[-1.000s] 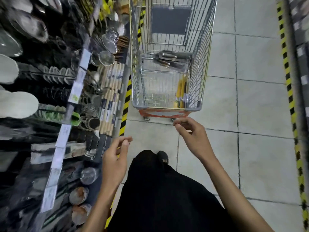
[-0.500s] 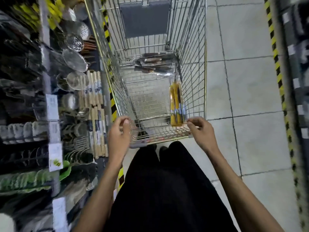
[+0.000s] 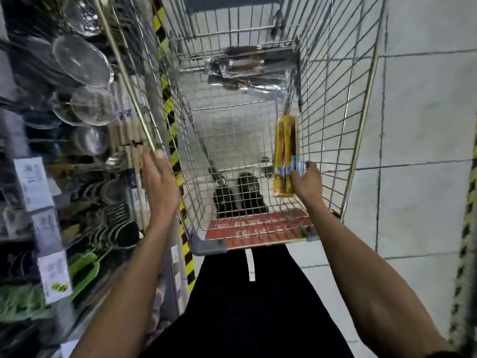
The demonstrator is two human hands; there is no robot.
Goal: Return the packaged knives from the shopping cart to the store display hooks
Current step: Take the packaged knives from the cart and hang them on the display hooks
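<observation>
Wire shopping cart (image 3: pixel 335 104), chrome grid with red handle bar bearing unreadable white writing. Right hand (image 3: pixel 307 183) closes on a flat yellow knife package (image 3: pixel 285 156) against the cart's right wall. Left hand (image 3: pixel 158 177), fingers spread, apparently touches the left rim. Clear-wrapped knives (image 3: pixel 247 73) lie beyond the grip.

Both forearms were bare, with no sleeves in view. The left hand (image 3: pixel 160 184) and right hand (image 3: pixel 308 183) wore nothing. A black garment (image 3: pixel 232 306) carried a white mark, possibly a drawstring.
</observation>
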